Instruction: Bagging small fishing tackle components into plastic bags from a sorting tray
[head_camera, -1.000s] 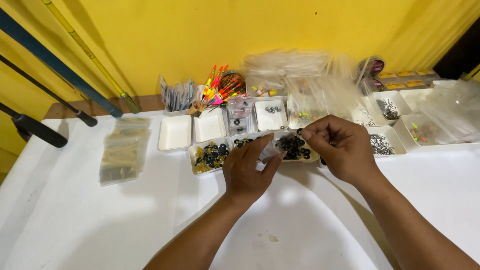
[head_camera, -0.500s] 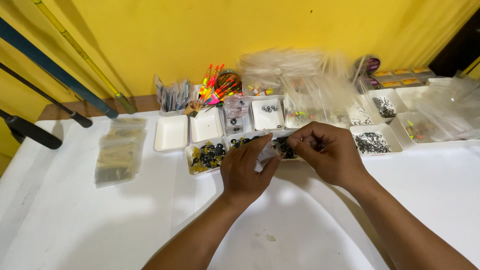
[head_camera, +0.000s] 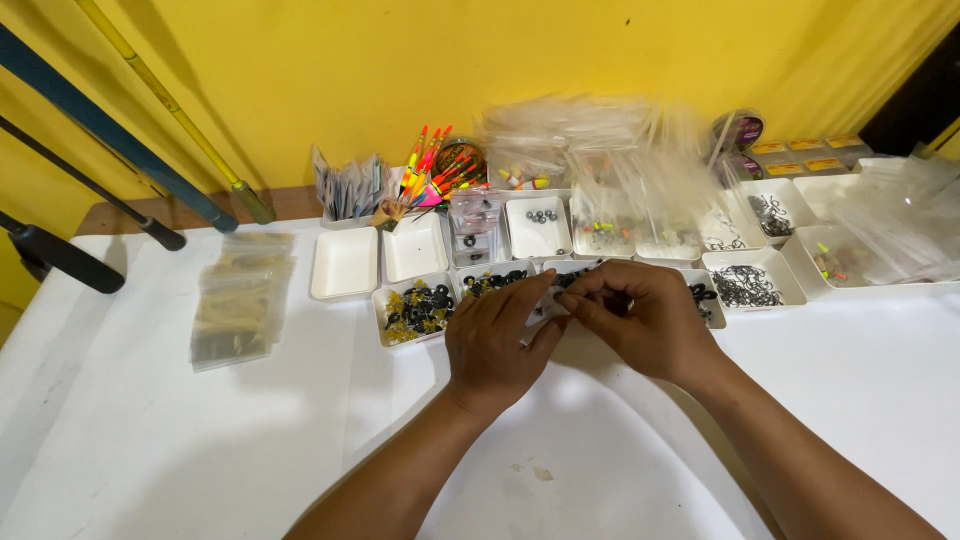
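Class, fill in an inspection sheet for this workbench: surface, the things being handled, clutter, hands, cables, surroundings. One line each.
Surface: white table, a few small specks near the front.
Things in hand: small clear plastic packet, pinched between both hands over the front trays.
Clutter: shallow white trays, some empty, some holding small black rings; stack of clear bags; bright orange and yellow fishing floats; heap of clear sleeves.
Hands: left hand and right hand both closed on the packet, fingers meeting.
Cables: nothing seen.
Surroundings: yellow wall; dark rods leaning at left.
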